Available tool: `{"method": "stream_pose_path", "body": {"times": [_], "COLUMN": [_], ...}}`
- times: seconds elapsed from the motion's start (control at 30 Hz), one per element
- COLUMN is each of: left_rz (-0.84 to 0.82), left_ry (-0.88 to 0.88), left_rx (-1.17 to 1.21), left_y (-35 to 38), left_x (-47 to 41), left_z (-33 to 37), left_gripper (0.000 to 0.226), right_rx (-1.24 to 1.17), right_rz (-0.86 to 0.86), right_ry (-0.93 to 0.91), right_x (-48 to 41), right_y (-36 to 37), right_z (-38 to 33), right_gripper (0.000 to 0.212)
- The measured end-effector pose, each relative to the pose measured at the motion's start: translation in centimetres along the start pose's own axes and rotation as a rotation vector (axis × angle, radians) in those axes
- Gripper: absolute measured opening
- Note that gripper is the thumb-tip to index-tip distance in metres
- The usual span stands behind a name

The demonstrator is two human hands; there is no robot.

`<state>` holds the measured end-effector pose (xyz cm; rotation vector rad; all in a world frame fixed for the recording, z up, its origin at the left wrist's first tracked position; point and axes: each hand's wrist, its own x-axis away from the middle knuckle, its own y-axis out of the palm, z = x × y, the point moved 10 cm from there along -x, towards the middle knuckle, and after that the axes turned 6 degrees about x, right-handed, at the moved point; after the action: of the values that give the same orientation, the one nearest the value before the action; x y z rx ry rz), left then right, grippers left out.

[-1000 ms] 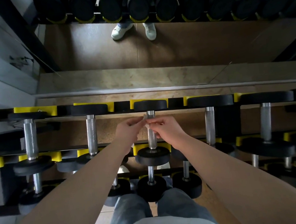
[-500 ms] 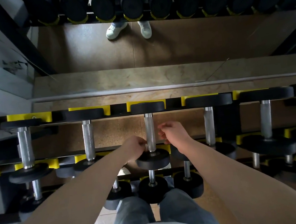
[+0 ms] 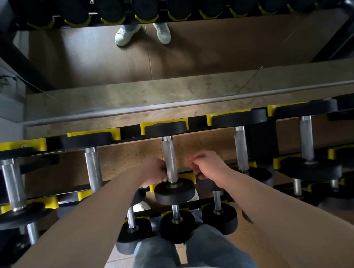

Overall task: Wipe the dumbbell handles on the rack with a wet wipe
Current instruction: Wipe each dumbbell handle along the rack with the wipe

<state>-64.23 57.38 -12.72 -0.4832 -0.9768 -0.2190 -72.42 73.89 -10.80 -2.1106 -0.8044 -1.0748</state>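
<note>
1. Nearest tier, just past the jeans: small black round-headed dumbbells [image 3: 177,225] sit in yellow cradles, short bars pointing away.
2. Left hand [image 3: 154,173] is on the centre black-headed dumbbell [image 3: 174,191], upper tier. Fingers are curled round the near end of its knurled silver steel handle [image 3: 169,154], coming in from the left.
3. Right hand [image 3: 211,167] hovers just right of that handle, not touching. Fingers curled in, thumb to forefinger. Can't spot the wet wipe anywhere, so can't tell if either hand has it.
4. Handling, imo: dumbbell's heavy + rigid and should stay put in its cradles, no need to lift. Knurling is grippy and will prob snag a soft, limp wipe. Wrap the wipe round the bar mid-length and slide btwn the heads.
5. Black metal rack w/ yellow cradles [image 3: 116,134]: each slot holds one dumbbell by its heads, bar bridging the gap. Neighbour bars to the left [image 3: 93,168] and right [image 3: 241,149] sit well apart.
6. Farthest: what looks like a mirror [image 3: 206,50], showing more dumbbells + white shoes.
</note>
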Motion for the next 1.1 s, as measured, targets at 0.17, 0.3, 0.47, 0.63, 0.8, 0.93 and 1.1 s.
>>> {"method": "stream_pose_path", "body": {"times": [0.17,0.3,0.47,0.63,0.8,0.93,1.1], "left_rz": [0.158,0.243,0.245,0.109,0.295,0.476,0.452], "left_ry": [-0.083,-0.094,-0.093,-0.223,-0.134,-0.115,-0.169], "left_rx": [0.687,1.055,0.488,0.667,1.213,1.101,0.907], "left_y": [-3.7,-4.7,-2.8,1.4,-1.9,-3.6,-0.6], "left_x": [-0.7,-0.2,1.2,2.8,2.4,2.0,3.2], "left_z": [-0.4,0.0,-1.0,-3.5,-2.0,-1.6,-3.2], "left_gripper": [0.022,0.022,0.022,0.017,0.01,0.009,0.025], "right_rx": [0.006,0.022,0.038,0.09,0.094,0.105,0.103], "right_rz": [-0.029,-0.029,-0.04,-0.05,-0.082,-0.082,-0.078], "right_ry": [0.016,-0.002,0.006,0.005,-0.029,-0.044,-0.031], "right_x": [-0.3,-0.4,-0.4,0.2,0.7,0.8,1.0], "right_y": [0.5,0.6,1.3,2.2,2.3,2.0,2.1], "right_z": [0.0,-0.6,-0.7,-1.0,-1.9,-1.9,-0.7], "right_gripper": [0.025,0.025,0.023,0.027,0.022,0.021,0.019]}}
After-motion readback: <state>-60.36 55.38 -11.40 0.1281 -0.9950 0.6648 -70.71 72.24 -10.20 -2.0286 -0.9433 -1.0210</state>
